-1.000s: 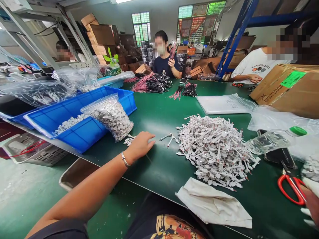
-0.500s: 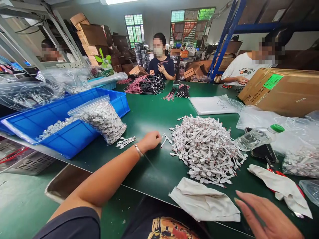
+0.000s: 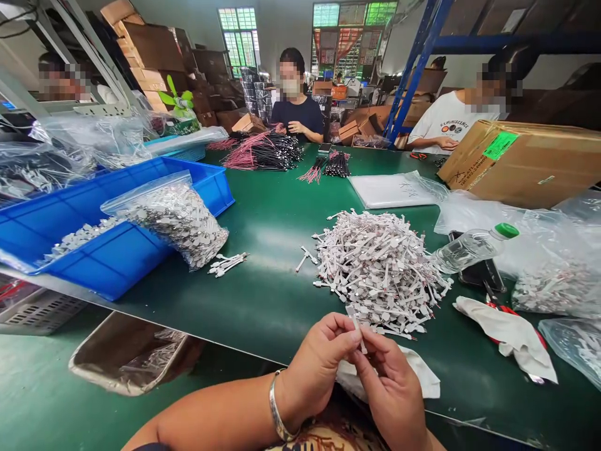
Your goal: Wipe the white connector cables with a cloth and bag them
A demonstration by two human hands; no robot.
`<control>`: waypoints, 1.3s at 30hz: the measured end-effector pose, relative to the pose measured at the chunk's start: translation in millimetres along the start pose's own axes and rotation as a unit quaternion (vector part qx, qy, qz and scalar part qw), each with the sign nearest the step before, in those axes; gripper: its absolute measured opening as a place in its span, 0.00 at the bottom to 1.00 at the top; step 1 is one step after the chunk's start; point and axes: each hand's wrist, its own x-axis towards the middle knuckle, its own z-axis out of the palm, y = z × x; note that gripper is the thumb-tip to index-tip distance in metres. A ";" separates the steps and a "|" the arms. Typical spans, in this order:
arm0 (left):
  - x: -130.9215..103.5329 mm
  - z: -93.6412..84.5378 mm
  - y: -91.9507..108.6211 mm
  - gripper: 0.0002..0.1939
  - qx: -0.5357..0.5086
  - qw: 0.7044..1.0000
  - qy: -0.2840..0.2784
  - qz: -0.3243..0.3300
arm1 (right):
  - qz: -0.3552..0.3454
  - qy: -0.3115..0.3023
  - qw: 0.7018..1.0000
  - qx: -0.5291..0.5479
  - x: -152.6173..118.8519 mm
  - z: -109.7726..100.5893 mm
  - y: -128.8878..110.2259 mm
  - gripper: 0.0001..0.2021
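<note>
Close together at the table's near edge, my left hand and my right hand pinch one small white connector piece between their fingertips. A silver bangle circles my left wrist. Just beyond the hands rises a large pile of white connector pieces. A white cloth lies partly hidden behind my right hand. Two or so loose pieces rest left of the pile, and a small group of pieces lies beside a filled clear bag.
A blue bin stands at the left, with a basket-like container below the table edge. At the right are a bottle, a second cloth, bags and a cardboard box. Several people sit around the table.
My left hand has come back from left of the pile toward the near edge. My right hand has moved left to meet it, and both now hold a piece. The view has shifted slightly.
</note>
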 end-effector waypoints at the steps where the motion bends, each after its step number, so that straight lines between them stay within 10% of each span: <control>1: 0.8 -2.5 2.1 0.08 -0.002 1.000 -0.010 -0.004 | -0.008 -0.011 1.000 -0.007 0.0 -4.8 -0.6 0.14; 8: -3.7 -24.2 17.6 0.21 0.143 0.987 -0.051 -0.044 | 0.126 -0.048 0.991 0.012 -0.4 -30.5 -13.5 0.08; 17: -6.4 -41.6 24.7 0.10 0.471 0.864 -0.063 0.164 | 0.326 -0.111 0.904 0.255 3.9 -29.4 -21.9 0.10; 24: -8.9 -38.8 23.4 0.10 0.194 0.976 -0.075 -0.070 | 0.228 -0.039 0.972 0.050 -5.4 -33.0 -23.3 0.12; 39: -10.0 -38.4 25.9 0.10 0.130 0.982 -0.076 -0.112 | 0.071 -0.066 0.989 -0.114 -5.4 -40.9 -19.4 0.07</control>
